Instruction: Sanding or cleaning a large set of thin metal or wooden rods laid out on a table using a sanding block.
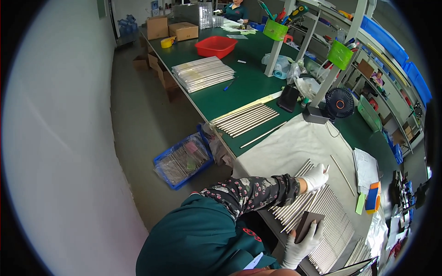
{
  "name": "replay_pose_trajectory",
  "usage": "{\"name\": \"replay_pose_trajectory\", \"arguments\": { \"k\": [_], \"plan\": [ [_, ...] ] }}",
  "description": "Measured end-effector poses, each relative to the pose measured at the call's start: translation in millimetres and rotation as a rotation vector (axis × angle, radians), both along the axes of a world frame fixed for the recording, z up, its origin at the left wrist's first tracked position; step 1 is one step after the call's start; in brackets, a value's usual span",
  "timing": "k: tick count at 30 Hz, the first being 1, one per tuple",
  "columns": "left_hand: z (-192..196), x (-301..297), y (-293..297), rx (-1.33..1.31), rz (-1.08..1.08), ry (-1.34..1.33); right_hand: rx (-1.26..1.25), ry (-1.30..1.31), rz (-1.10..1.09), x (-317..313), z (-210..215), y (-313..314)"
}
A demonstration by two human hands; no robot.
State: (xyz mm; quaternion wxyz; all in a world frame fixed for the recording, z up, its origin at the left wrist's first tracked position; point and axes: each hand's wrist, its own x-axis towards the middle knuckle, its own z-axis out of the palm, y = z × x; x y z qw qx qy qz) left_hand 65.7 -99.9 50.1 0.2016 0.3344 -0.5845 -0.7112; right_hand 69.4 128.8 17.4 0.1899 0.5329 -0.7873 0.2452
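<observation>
White cloth (281,152) covers my end of the green bench (230,92), and on it a wide bed of thin metal rods (331,230) lies side by side, running up to the bench's near edge. My left hand (316,177), gloved in white, pinches one thin rod (321,186) near the far end of the bed, fingers closed on it. My right hand (301,246), also gloved, clamps a small dark card (307,224) that touches the near ends of the rods. Past my left hand one loose rod (343,175) lies alone on the cloth, with open cloth around it. A stack of papers (367,168) sits just to the right, and a blue and orange block (373,200) is near the bench edge.

Further along the green top, a second row of rods (244,119) lies beside a pale ruler (248,106), with bare green between it and a wrapped bundle of rods (202,72). A red tray (216,46) and cardboard boxes (183,31) stand beyond. A small black fan (339,104) faces me. On the grey floor to my left sits a blue crate (182,158) of bagged rods, and the aisle beside the bench is open.
</observation>
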Motion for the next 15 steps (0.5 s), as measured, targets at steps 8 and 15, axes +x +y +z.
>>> {"name": "replay_pose_trajectory", "arguments": {
  "k": [8,15],
  "plan": [
    [17.7,27.2,1.1,0.058,-0.232,0.102,-0.073,-0.116,0.028,-2.0,17.4,9.5],
    [32.5,48.1,-69.5,0.037,0.210,0.449,0.114,-0.032,-0.078,-1.3,103.6,6.3]
  ]
}}
